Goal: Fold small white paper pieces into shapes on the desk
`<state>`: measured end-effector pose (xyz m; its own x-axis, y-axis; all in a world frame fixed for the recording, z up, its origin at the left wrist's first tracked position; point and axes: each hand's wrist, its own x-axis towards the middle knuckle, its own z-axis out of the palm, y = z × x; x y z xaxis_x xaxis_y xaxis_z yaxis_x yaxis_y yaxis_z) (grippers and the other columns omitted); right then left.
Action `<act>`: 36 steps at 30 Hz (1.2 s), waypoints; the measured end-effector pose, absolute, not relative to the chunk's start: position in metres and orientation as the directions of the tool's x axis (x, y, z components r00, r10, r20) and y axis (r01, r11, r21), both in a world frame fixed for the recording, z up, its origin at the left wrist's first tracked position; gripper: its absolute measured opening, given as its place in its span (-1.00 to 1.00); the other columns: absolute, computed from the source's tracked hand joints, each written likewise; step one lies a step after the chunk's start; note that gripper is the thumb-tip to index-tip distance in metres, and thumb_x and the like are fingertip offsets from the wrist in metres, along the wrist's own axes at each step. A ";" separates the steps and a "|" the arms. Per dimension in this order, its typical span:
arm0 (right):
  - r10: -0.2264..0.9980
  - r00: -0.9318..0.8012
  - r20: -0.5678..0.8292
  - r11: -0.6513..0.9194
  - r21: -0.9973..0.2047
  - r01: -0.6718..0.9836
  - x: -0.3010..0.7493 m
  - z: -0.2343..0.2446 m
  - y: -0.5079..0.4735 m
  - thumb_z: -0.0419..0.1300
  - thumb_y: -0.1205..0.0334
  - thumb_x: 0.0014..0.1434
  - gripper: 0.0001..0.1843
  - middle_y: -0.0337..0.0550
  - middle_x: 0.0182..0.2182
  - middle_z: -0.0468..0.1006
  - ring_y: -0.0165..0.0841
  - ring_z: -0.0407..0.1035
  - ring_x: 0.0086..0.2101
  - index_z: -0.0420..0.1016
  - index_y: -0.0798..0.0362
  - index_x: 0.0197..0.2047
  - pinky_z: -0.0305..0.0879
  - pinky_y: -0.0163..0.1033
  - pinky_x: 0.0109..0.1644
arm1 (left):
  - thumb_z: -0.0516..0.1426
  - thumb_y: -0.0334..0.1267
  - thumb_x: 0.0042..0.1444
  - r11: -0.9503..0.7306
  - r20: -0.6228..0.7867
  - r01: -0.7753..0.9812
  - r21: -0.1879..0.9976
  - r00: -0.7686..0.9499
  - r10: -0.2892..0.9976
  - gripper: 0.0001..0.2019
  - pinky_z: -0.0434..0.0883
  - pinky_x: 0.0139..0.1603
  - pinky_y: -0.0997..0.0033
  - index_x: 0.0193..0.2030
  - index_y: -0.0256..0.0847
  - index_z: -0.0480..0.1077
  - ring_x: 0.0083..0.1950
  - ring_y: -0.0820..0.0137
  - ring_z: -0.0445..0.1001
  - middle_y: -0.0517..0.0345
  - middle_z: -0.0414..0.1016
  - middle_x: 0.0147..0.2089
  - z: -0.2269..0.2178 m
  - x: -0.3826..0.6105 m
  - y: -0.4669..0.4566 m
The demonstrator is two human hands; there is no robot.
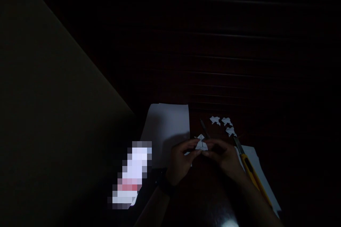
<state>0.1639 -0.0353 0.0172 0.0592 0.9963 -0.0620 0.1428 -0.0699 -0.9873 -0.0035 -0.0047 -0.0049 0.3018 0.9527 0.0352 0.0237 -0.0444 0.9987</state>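
Between my two hands is a small white folded-paper figure (201, 144) with a pointed top. My left hand (182, 159) pinches its left side between thumb and fingers. The right hand (222, 156) grips the opposite side the same way, fingertips curled behind the paper and thumb in front. A slim pen-like stick (204, 127) lies just beyond my hands. Behind and to the right rest several similar folded-paper figures (215, 120). Part of another small white paper piece (187, 153) shows beside my left hand, mostly hidden.
White paper sheets (167, 120) lie on the dark table at the left. A yellow utility knife (252, 173), blade out, lies to the right over more white paper (262, 173). A bright pixelated screen (133, 173) is at lower left. The scene is dim.
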 end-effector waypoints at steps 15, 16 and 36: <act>0.965 0.064 0.253 0.193 -0.857 0.478 0.161 0.001 -0.033 0.16 0.33 0.12 -0.84 -0.16 -0.34 0.53 -0.30 0.41 -0.30 0.57 -0.03 -0.36 0.33 -0.22 -0.22 | 0.13 -0.36 0.09 -0.309 0.240 0.353 0.883 0.227 0.944 -0.87 0.41 -0.18 0.40 -0.37 -0.14 0.52 -0.19 0.39 0.41 0.12 0.42 -0.24 -0.007 -0.001 -0.005; 0.965 0.085 0.248 0.181 -0.867 0.465 0.160 0.001 -0.032 0.16 0.32 0.11 -0.85 -0.17 -0.35 0.53 -0.30 0.41 -0.30 0.57 -0.02 -0.37 0.32 -0.22 -0.22 | 0.13 -0.35 0.08 -0.314 0.243 0.358 0.880 0.228 0.943 -0.88 0.41 -0.17 0.39 -0.36 -0.14 0.52 -0.18 0.38 0.42 0.12 0.42 -0.24 -0.006 -0.001 -0.004; 0.892 0.452 0.018 -0.106 -0.963 0.248 0.157 0.011 -0.033 0.24 0.07 0.01 -0.74 -0.10 -0.31 0.59 -0.20 0.44 -0.26 0.54 0.05 -0.28 0.31 -0.13 -0.15 | 0.09 -0.18 0.12 -0.103 0.052 0.189 0.976 0.256 0.965 -0.79 0.45 -0.17 0.42 -0.18 -0.14 0.50 -0.19 0.34 0.51 0.15 0.57 -0.20 -0.004 0.007 -0.008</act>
